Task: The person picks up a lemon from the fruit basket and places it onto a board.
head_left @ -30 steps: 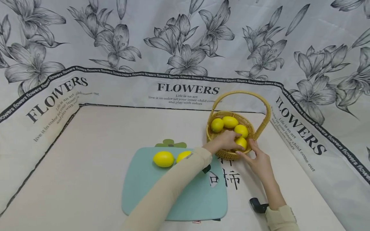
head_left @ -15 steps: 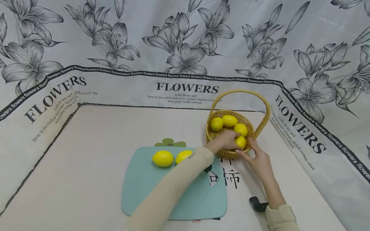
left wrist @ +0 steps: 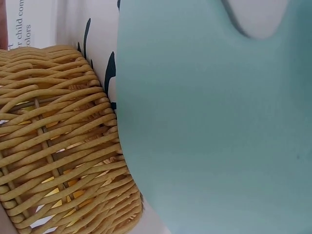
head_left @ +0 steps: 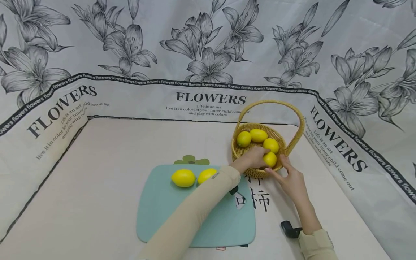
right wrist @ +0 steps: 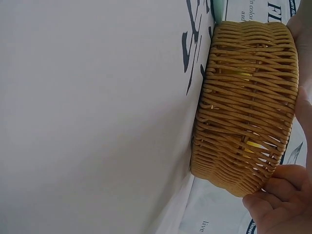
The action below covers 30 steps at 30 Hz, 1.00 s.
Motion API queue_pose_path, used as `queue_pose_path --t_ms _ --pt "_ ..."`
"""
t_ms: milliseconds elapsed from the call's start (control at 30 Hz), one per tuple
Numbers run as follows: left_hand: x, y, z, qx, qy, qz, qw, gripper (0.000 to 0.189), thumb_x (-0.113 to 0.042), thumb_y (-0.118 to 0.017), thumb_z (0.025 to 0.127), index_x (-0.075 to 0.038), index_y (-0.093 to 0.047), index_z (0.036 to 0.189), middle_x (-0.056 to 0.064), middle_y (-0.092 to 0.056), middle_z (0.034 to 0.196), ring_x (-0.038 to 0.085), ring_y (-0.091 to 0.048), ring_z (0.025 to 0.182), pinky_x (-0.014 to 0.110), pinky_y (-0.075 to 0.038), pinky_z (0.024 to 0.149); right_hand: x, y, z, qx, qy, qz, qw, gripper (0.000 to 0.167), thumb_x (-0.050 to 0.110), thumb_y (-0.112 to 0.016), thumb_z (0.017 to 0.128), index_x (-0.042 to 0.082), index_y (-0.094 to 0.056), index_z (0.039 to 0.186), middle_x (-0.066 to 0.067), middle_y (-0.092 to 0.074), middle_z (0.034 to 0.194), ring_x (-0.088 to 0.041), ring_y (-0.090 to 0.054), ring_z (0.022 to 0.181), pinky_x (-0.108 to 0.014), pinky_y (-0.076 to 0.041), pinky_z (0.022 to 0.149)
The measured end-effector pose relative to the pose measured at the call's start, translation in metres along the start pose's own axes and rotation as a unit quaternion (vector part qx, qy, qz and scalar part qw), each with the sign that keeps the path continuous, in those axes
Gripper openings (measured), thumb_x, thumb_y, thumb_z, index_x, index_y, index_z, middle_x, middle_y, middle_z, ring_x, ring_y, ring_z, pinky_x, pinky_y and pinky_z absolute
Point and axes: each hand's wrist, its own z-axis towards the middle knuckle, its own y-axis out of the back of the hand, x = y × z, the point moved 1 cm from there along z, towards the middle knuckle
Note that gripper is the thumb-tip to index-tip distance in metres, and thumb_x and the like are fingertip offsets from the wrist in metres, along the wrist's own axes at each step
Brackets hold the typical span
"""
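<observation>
Barely anything shifts since earlier frame: smooth bright-yellow rounded lemon (head_left: 269,159) at front sits slightly nearer left hand (head_left: 253,158), whose thumb and fingers pinch it inside round tan woven basket (right wrist: 246,107) with tall hooped handle. I see right hand (head_left: 293,181) curled against basket rim, thumb apart from fingers. Three more lemons (head_left: 258,135) share basket; two lie on pale-teal round-cornered board (head_left: 224,224) just beside.

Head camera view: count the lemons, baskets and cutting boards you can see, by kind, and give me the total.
Lemons: 6 in sight; the left hand could hide more
Wicker basket: 1
Cutting board: 1
Total: 8
</observation>
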Motion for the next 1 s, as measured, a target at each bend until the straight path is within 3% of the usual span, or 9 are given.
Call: queue_pose_path --t_ms 400,1000 --pt "0.001 0.005 -0.001 -0.017 -0.015 0.001 0.9997 0.070 -0.041 -0.071 0.087 -0.014 -0.044 0.146 -0.002 -0.051 0.141 0.008 -0.048 0.125 0.019 -0.038 0.103 0.000 -0.001 0.000 -0.001 0.003 -0.003 1.0000 0.085 0.042 -0.069 0.088 -0.008 -0.031 0.145 -0.026 -0.029 0.149 -0.042 -0.026 0.138 -0.057 -0.030 0.106" --pt "0.001 0.031 -0.014 -0.023 -0.038 -0.023 0.9988 0.075 -0.040 -0.073 0.084 -0.013 -0.042 0.147 -0.002 -0.047 0.145 0.007 -0.049 0.124 0.019 -0.038 0.102 -0.001 -0.001 -0.001 0.007 -0.004 -0.005 1.0000 0.088 0.046 -0.067 0.089 -0.006 -0.028 0.147 -0.025 -0.025 0.151 -0.044 -0.024 0.138 -0.060 -0.030 0.105"
